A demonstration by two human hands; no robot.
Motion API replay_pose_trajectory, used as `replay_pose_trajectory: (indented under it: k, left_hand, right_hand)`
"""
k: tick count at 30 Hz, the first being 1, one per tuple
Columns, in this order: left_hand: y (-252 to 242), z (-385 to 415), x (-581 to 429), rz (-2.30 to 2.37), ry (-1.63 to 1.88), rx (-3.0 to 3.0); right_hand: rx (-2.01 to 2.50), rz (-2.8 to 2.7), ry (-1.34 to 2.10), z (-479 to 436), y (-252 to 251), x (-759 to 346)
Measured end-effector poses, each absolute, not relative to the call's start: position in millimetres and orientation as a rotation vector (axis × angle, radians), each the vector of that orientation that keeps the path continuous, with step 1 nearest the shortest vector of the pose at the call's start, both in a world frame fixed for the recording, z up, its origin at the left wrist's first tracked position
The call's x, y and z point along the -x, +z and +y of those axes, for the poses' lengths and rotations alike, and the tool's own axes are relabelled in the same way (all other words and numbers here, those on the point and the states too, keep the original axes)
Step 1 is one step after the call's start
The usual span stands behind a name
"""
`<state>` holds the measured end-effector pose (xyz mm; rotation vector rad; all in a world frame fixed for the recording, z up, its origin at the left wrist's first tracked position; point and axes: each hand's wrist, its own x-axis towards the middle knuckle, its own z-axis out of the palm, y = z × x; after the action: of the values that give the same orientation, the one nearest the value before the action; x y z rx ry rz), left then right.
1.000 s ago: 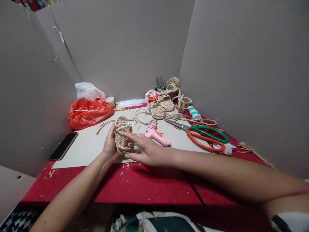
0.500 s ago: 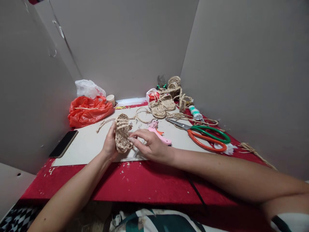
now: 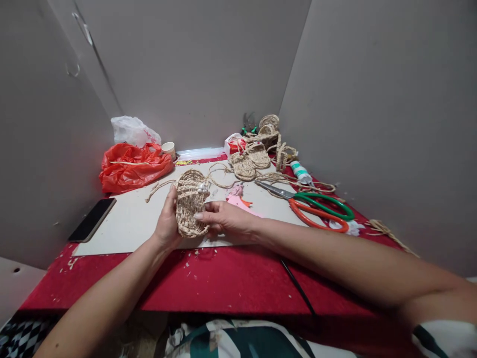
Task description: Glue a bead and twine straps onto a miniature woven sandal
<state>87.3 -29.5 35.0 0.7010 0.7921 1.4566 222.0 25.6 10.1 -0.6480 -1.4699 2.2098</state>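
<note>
Between both hands is a small woven straw sandal (image 3: 189,213), its sole turned up toward me, with a cluster of pearly beads (image 3: 203,189) on its strap. My left hand (image 3: 169,221) grips the sandal along its left edge, the thumb by the upper side. On the right edge, my right hand (image 3: 225,219) pinches it, thumb on top and fingers partly hidden behind. A loose straw cord (image 3: 158,187) trails off to the left of the sandal. A pink glue gun (image 3: 238,199) lies behind my right hand, partly covered by it.
Large scissors (image 3: 298,199) with green and orange handles lie right of a pale board (image 3: 122,219). More straw sandals (image 3: 244,166) and cords sit behind. At left are a phone (image 3: 92,220), a red plastic bag (image 3: 134,171) and a paper cup (image 3: 168,149). Grey panels enclose the red table.
The sandal has turned to face me more fully, showing more of its sole and beads. My right hand has gone from fingering near its edge to gripping that edge.
</note>
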Motion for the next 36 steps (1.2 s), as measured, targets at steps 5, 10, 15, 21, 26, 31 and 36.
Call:
replay_pose_trajectory:
  k: [5, 10, 15, 21, 26, 31, 36]
  left_hand:
    - [32, -28, -88, 0.833, 1.399, -0.713]
    - [31, -23, -65, 0.969, 1.395, -0.801]
    - [32, -26, -59, 1.095, 1.560, -1.041]
    - [31, -34, -77, 1.098, 1.662, -1.287]
    - [29, -35, -81, 1.148, 1.752, -1.240]
    - [26, -37, -81, 1.227, 1.765, -1.275]
    - [23, -40, -85, 1.289, 1.765, -1.278]
  right_hand:
    - [0.592, -1.246, 2.227, 29, 7, -222]
    - [0.646, -1.246, 2.000, 40, 13, -227]
    - [0.752, -1.137, 1.874, 42, 28, -231]
    - [0.773, -1.118, 1.825, 32, 27, -229]
    - [0.701, -1.179, 1.781, 25, 22, -227]
    - [0.681, -1.194, 1.781, 22, 22, -226]
    - [0.681, -1.197, 1.808, 19, 21, -226]
